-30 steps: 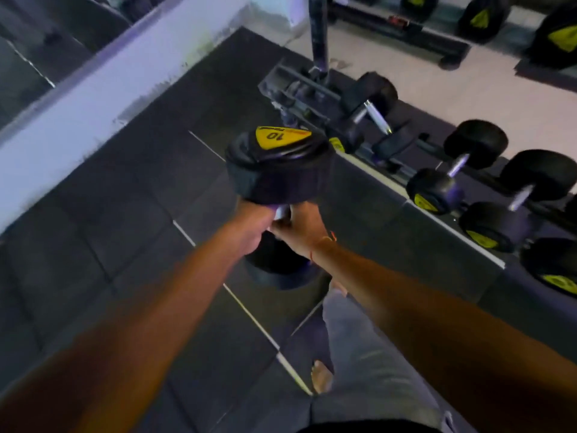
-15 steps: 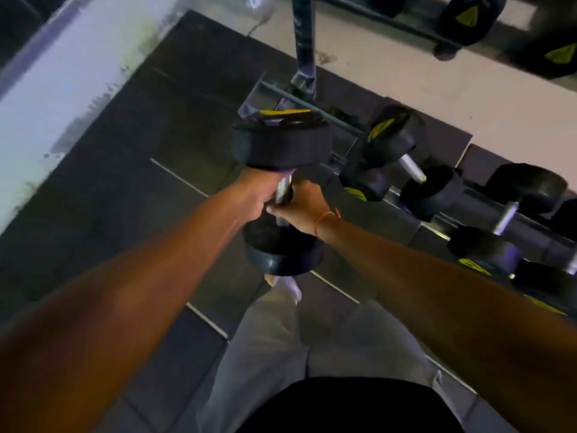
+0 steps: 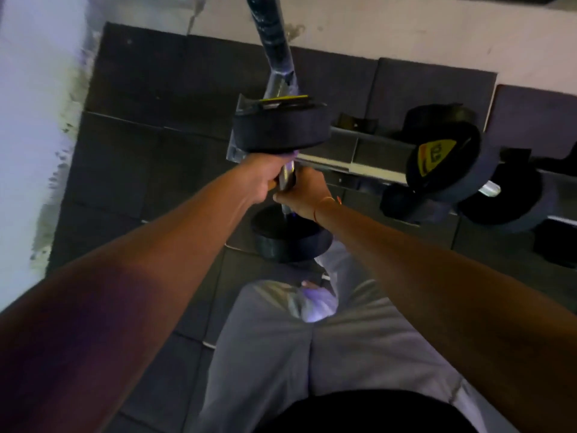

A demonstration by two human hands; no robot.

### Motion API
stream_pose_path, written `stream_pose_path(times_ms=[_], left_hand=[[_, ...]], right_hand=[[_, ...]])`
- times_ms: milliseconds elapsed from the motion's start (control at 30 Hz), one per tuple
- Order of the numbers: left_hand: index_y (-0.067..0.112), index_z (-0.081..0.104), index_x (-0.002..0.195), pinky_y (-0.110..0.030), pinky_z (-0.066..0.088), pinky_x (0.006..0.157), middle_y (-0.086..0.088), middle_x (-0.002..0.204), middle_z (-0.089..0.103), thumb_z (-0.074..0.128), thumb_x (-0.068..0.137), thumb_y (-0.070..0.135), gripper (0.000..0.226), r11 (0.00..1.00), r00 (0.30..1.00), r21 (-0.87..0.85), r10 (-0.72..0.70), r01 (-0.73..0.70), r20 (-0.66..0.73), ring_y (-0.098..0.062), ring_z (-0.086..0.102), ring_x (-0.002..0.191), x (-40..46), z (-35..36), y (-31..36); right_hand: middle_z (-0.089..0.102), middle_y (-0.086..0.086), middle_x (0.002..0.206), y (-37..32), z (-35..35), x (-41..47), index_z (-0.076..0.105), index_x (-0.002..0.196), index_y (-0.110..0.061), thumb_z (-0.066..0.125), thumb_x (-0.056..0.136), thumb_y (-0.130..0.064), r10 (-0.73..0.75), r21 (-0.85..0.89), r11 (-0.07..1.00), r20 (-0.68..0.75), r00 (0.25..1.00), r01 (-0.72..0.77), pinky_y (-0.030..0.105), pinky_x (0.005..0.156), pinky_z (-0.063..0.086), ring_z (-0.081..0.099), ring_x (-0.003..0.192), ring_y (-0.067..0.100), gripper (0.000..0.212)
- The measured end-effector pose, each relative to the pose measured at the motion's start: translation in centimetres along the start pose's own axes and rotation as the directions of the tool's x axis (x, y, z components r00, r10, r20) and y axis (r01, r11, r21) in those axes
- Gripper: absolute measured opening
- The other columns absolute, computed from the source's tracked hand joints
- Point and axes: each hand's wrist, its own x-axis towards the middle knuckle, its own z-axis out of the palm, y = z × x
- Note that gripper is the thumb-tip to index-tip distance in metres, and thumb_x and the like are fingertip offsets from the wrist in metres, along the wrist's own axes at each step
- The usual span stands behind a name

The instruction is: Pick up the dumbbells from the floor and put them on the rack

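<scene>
Black rubber heads and a chrome handle: that is the dumbbell [image 3: 282, 132] you are carrying, held upright in the air in front of you, one head up by the rack and the other hanging just above your knees. Your left hand [image 3: 260, 175] is wrapped round the upper part of the handle, right under the top head, and your right hand [image 3: 304, 193] is curled round the handle just below it, the two hands touching. Both grips look full and firm, though blur softens the fingers, so I would not swear to where each thumb lies.

You are in the carrying step, I judge: the weight is off the floor and not yet set down. The rack [image 3: 359, 165] runs across just beyond your hands, with its grey rail showing bare to the right of the top head. Further right, another dumbbell [image 3: 446, 165] already lies in place, its yellow-marked end facing you.

Next, you will likely need to turn the load from upright to lying flat, so both heads can bridge the rails, then lower it into the open stretch beside the stored one. Keep both hands on until it sits, and mind your fingers between head and rail.
</scene>
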Motion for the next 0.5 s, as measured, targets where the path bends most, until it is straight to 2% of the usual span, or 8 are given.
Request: stream_pose_path(times_ms=[100,200,333,433,500], left_hand=[[0.019,0.069,0.100,-0.039,0.050,0.102,0.000,0.111,0.072,0.079,0.081,0.022,0.022,1.000,1.000,0.025,-0.001,0.001,0.021,-0.017,0.063,0.110,6.0,-1.0,1.8],[0.017,0.069,0.106,-0.039,0.050,0.100,0.000,0.113,0.071,0.080,0.079,0.023,0.030,0.997,0.998,0.073,-0.021,0.017,0.064,-0.018,0.063,0.112,11.2,-1.4,3.5],[0.012,0.067,0.114,-0.035,0.054,0.094,-0.002,0.113,0.070,0.076,0.085,0.025,0.033,0.988,0.994,0.152,-0.026,0.010,0.109,-0.019,0.064,0.107,17.8,-1.2,5.5],[0.011,0.068,0.098,-0.031,0.056,0.080,-0.001,0.089,0.068,0.073,0.088,0.028,0.020,0.974,0.986,0.225,-0.074,0.039,0.148,-0.018,0.064,0.088,22.3,-0.6,6.9],[0.011,0.066,0.094,-0.028,0.056,0.073,0.000,0.085,0.067,0.071,0.089,0.028,0.018,0.959,0.981,0.274,-0.115,0.068,0.159,-0.017,0.063,0.083,25.0,0.2,7.3]], right_hand=[[0.070,0.006,0.099,-0.8,1.2,5.4,0.067,0.099,-0.015,0.077,0.071,-0.022,0.070,0.019,0.997,-0.014,0.997,-0.070,0.032,0.083,0.053,0.064,0.093,0.022,0.031],[0.071,0.005,0.101,-0.9,2.1,10.4,0.068,0.105,-0.015,0.077,0.070,-0.026,0.143,0.040,0.989,-0.034,0.989,-0.141,0.025,0.077,0.050,0.066,0.093,0.022,0.038],[0.069,0.006,0.104,-0.6,3.4,16.6,0.066,0.106,-0.015,0.077,0.071,-0.029,0.217,0.075,0.974,-0.057,0.974,-0.213,0.030,0.083,0.052,0.065,0.096,0.024,0.040],[0.070,0.008,0.103,0.1,4.2,21.0,0.065,0.104,-0.014,0.078,0.072,-0.026,0.286,0.127,0.953,-0.073,0.956,-0.275,0.037,0.086,0.056,0.066,0.095,0.026,0.037],[0.070,0.008,0.103,1.0,4.8,23.5,0.065,0.107,-0.013,0.078,0.073,-0.023,0.328,0.148,0.938,-0.076,0.942,-0.314,0.039,0.086,0.056,0.066,0.094,0.026,0.037]])
